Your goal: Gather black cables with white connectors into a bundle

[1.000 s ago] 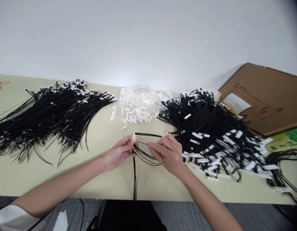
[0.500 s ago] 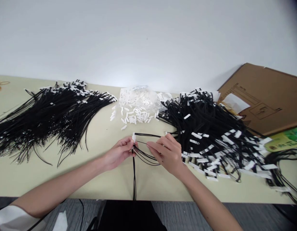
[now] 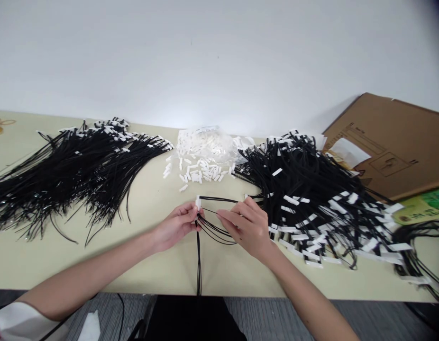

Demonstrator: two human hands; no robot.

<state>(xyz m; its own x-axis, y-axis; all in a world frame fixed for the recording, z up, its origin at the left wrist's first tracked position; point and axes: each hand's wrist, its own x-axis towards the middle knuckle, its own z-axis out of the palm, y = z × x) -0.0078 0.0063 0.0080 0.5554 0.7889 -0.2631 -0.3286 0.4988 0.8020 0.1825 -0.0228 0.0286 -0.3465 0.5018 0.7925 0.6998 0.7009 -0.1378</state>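
Note:
Near the table's front, my left hand (image 3: 182, 223) pinches a white connector housing (image 3: 198, 202) between thumb and fingers. Several black wires (image 3: 216, 231) run rightward from beside the housing, and others hang down over the table edge. My right hand (image 3: 246, 225) is closed, thumb and forefinger pinching a single thin black wire (image 3: 209, 210) whose other end is at the housing. Whether that end sits inside the housing I cannot make out. Part of the wire bundle passes behind my right hand and is hidden.
Loose white connector housings (image 3: 205, 171) lie in front of a clear plastic bag (image 3: 212, 143). Black wire piles with white connectors lie left (image 3: 87, 166) and right (image 3: 294, 175). A cardboard box (image 3: 393, 147) leans at the far right beside a green-yellow packet (image 3: 422, 206).

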